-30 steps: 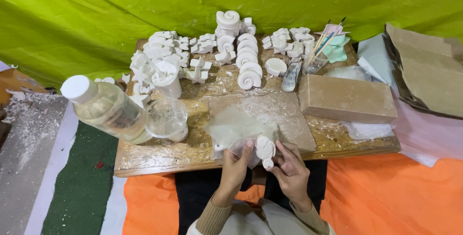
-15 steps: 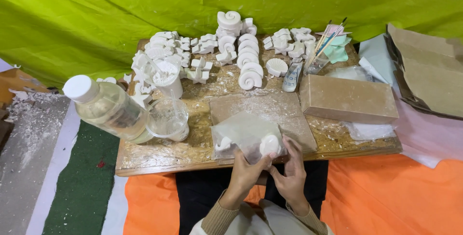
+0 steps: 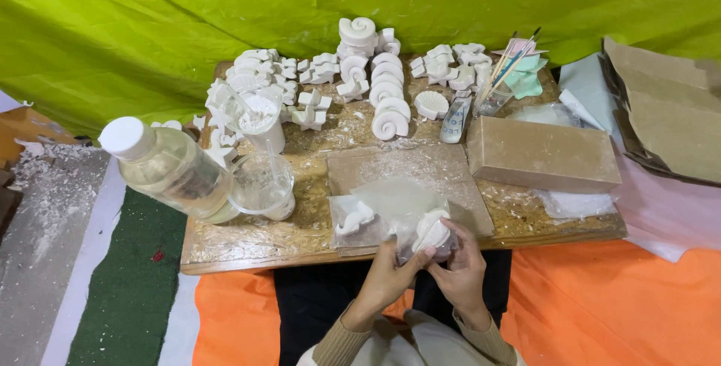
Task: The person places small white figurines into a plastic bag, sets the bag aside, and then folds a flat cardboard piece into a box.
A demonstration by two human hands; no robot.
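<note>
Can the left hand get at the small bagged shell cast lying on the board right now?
Probably yes: the bagged cast lies just ahead of the left hand with nothing between, though that hand is holding the round cast.

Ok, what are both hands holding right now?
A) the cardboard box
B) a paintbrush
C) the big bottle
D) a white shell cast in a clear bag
D: the left hand and right hand together grip a white shell cast inside a clear bag at the front edge of the board.
</note>
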